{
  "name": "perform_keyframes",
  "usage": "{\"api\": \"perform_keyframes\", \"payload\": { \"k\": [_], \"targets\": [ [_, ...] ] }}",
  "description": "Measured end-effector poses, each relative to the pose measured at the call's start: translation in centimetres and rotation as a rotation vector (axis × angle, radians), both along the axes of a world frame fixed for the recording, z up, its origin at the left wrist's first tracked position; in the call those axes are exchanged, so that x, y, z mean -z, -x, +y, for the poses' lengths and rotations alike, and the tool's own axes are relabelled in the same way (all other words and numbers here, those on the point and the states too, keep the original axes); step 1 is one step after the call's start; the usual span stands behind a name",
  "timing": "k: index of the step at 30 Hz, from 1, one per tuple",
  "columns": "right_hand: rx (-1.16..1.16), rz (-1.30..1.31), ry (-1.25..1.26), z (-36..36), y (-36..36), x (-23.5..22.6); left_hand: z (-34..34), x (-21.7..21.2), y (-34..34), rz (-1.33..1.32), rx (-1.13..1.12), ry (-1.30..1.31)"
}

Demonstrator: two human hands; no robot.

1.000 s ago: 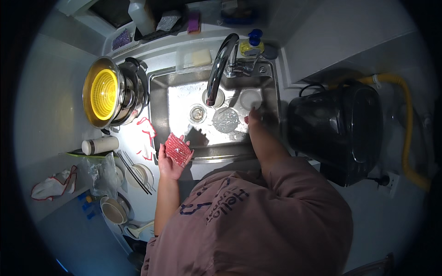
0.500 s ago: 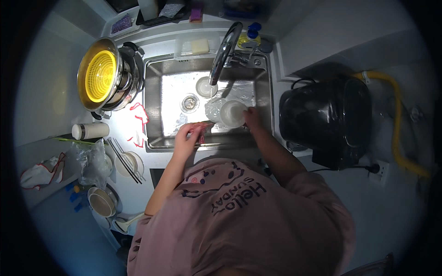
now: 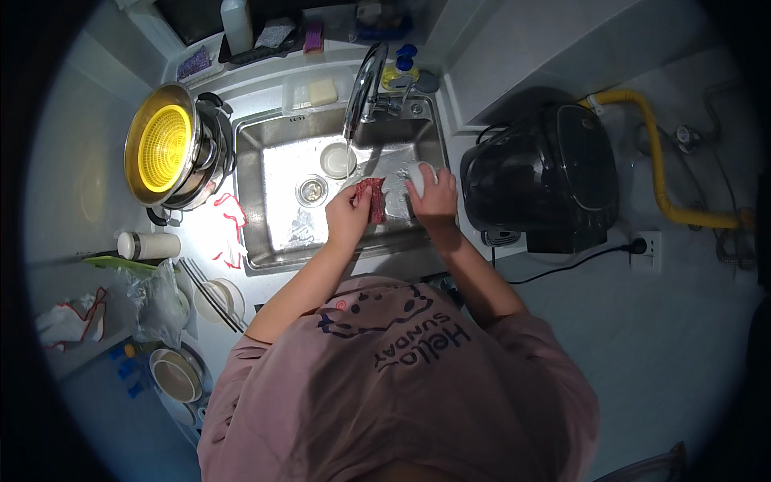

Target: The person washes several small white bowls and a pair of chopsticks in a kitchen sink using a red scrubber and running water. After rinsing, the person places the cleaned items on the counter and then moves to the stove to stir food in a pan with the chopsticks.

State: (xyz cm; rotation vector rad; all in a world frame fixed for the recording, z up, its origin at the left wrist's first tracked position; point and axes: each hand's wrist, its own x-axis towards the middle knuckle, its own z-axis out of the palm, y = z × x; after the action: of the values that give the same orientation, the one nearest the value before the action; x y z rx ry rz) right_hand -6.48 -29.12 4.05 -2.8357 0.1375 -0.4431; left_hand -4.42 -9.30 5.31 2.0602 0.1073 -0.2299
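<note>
Over the stainless steel sink (image 3: 261,241), my left hand (image 3: 346,217) is closed on a crumpled red dishcloth (image 3: 374,202). My right hand (image 3: 436,201) grips a small white bowl (image 3: 419,178), turned so that its outside shows between my fingers. Cloth and bowl are close together, with a narrow gap visible between them. A second pale bowl (image 3: 338,163) lies in the sink beneath the chrome faucet (image 3: 365,88), from which a thin stream of water runs. The drain (image 3: 312,191) is left of that bowl.
Stacked pots with a yellow colander (image 3: 165,148) stand left of the sink. A red-edged white cloth (image 3: 230,229), a white bottle (image 3: 149,245) and chopsticks (image 3: 210,296) lie nearer. A black appliance (image 3: 538,177) bounds the right; soap bottles (image 3: 399,74) stand behind.
My right hand has turned the bowl from open side up to its outer side showing. My left hand has brought the red dishcloth up toward the bowl. The whole view has shifted slightly.
</note>
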Motion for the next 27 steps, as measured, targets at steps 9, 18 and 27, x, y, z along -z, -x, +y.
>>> {"api": "perform_keyframes", "payload": {
  "k": [9, 18, 27],
  "targets": [
    [0.391, 0.328, -1.547, 1.6, 1.0, -0.9, -4.3, 0.7, 0.9, -0.428, 0.563, 0.088],
    [0.197, 0.029, -1.262, 1.4, 0.5, 0.2, -2.9, -5.1, 1.9, -0.595, 0.875, -0.16],
    [0.138, 0.022, -1.46, 0.2, -2.0, 0.2, -2.8, -2.6, 0.6, -0.471, 0.858, -0.02]
  ]
}}
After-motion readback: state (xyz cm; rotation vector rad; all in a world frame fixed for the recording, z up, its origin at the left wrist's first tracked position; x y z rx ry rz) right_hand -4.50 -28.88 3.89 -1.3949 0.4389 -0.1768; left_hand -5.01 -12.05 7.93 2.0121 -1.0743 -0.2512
